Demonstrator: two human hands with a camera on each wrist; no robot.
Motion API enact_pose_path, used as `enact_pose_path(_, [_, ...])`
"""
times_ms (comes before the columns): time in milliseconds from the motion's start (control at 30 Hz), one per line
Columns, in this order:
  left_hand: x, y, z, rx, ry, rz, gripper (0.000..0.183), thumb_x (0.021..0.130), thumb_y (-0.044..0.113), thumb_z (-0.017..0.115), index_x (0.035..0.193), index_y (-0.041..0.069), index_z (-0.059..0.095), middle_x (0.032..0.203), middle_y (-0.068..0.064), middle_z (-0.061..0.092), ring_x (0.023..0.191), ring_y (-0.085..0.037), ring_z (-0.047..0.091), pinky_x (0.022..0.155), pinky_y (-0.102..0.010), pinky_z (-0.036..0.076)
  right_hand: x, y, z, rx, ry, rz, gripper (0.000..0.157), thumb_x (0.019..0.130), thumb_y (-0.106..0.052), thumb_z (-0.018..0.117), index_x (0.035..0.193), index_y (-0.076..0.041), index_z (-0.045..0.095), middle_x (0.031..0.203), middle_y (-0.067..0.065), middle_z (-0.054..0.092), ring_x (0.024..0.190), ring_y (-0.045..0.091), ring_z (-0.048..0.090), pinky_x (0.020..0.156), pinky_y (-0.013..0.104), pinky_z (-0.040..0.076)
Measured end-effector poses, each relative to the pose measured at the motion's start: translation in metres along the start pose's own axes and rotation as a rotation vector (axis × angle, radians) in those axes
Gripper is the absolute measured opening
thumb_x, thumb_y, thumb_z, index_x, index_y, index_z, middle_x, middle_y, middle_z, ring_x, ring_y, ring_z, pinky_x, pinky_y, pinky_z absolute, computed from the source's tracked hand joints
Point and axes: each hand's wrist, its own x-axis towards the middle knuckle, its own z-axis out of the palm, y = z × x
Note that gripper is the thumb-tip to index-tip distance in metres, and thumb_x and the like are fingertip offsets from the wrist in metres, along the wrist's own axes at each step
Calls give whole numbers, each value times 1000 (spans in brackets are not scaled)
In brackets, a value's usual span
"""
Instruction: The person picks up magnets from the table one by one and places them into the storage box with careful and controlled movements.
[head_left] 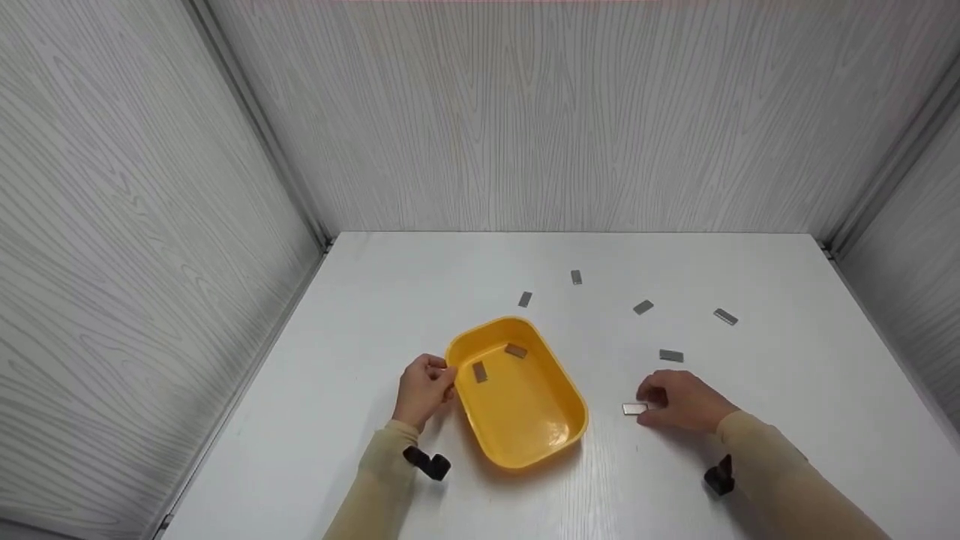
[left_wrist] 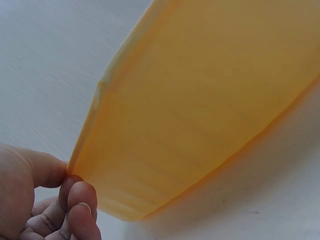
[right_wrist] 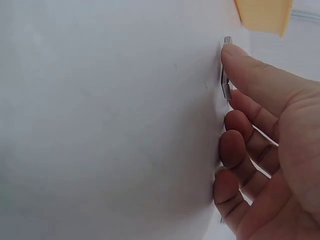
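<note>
A yellow plastic tray (head_left: 525, 405) stands left of centre on the white table, and two small flat grey metal pieces lie inside it, one near its left wall (head_left: 480, 372) and one near its far end (head_left: 516, 350). My left hand (head_left: 425, 390) pinches the tray's left rim between thumb and fingers; the left wrist view shows the thumb (left_wrist: 50, 169) right at the rim. Right of the tray, my right hand (head_left: 686, 401) pinches a shiny rectangular metal piece (head_left: 634, 409) low at the tabletop. In the right wrist view the thumb (right_wrist: 260, 77) covers part of that piece.
Several similar grey pieces lie spread over the table: one just beyond my right hand (head_left: 671, 355), one at the far right (head_left: 726, 316), and others behind the tray (head_left: 526, 299). Pale wood-grain panels (head_left: 525, 112) enclose the table at the back and both sides.
</note>
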Motion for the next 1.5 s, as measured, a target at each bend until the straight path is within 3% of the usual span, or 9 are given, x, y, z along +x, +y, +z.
enact_pose_path(267, [-1,-1,-1,10,-7,25,22,92,18,65,107,4,55,86,-13,65,65,-18,60,64,-36,56,2,1,3,23,-2,27,26,76,-31,82,95,-23,66,83,-10,58,79,13,53,74,30,48])
enact_pose_path(500, [-5,-1,-2,-14,-5,67,22,91,15,65,106,2,55,82,-11,63,64,-19,60,62,-34,55,3,3,5,47,6,1,21,76,-26,81,87,-21,65,79,-7,57,75,14,52,67,30,46])
enact_pose_path(933, [-1,0,0,9,4,11,24,92,18,64,109,4,55,88,-13,64,67,-19,60,64,-33,55,8,-7,-3,4,-63,82,18,77,-25,80,82,-20,64,76,-5,56,74,15,50,67,32,43])
enact_pose_path(1233, [-1,0,-2,10,-1,13,24,93,18,64,110,3,55,90,-16,65,67,-19,60,66,-37,56,5,-12,1,29,-75,95,14,82,-23,76,81,-21,62,75,-6,57,76,15,51,70,32,44])
enact_pose_path(1500, [-3,-1,-2,-7,-7,91,23,91,15,65,106,1,54,80,-10,63,61,-17,59,61,-36,55,6,-17,-1,30,-52,39,11,85,-22,71,83,-23,60,74,-6,56,72,13,51,65,30,43])
